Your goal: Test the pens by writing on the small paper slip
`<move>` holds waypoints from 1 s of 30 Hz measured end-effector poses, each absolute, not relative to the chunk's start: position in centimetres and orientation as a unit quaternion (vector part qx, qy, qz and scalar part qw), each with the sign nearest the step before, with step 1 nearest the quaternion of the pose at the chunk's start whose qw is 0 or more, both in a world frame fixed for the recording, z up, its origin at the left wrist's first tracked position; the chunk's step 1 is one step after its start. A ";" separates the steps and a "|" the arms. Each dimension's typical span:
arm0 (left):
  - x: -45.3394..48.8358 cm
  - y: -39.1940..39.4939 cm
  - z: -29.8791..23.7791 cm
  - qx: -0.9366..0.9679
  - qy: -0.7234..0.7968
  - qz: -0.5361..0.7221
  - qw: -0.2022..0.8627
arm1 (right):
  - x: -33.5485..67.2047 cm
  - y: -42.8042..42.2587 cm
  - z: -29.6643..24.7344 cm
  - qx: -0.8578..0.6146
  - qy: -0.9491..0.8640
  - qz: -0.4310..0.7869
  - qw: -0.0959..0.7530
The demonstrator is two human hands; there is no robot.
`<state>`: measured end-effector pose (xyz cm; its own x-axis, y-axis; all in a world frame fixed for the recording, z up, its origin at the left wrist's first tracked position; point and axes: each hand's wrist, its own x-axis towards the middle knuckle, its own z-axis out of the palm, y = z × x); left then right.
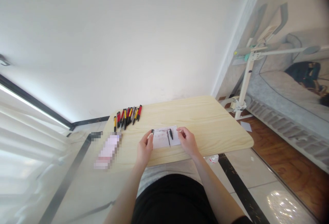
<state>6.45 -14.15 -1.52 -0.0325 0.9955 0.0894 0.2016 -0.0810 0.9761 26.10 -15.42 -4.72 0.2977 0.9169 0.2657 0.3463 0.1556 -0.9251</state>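
Note:
On a sheet of paper [159, 141] with faint print lie a short black pen part [171, 134] and a thin dark stick, which looks like a pen refill [168, 139]. To the left of the sheet, my left hand [145, 149] is closed around a small black pen part [152, 131], its lower end hidden by the fingers. At the sheet's right edge my right hand [188, 142] is pinched, with a small pale bit at its fingertips too small to name. Several red, yellow and black pens [128, 116] lie side by side at the table's far left.
A blurred-out phone-like object [108, 151] is at the left edge of the light wooden table [200, 114]. A white wall [144, 45] stands behind it. To the right are an exercise machine [245, 83] and a grey sofa [280, 83]. A small white item [214, 158] is below the table edge.

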 end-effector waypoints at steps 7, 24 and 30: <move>7.5 -13.0 -0.8 0.621 0.529 0.430 0.386 | 26.2 -15.5 -4.6 -0.585 -0.533 0.266 0.550; 8.7 -11.0 -1.6 0.777 0.600 0.154 0.113 | 26.3 -15.6 -4.4 -0.582 -0.552 0.265 0.536; 8.9 -10.8 -1.5 0.784 0.607 0.107 0.074 | 26.3 -15.6 -4.6 -0.585 -0.555 0.264 0.530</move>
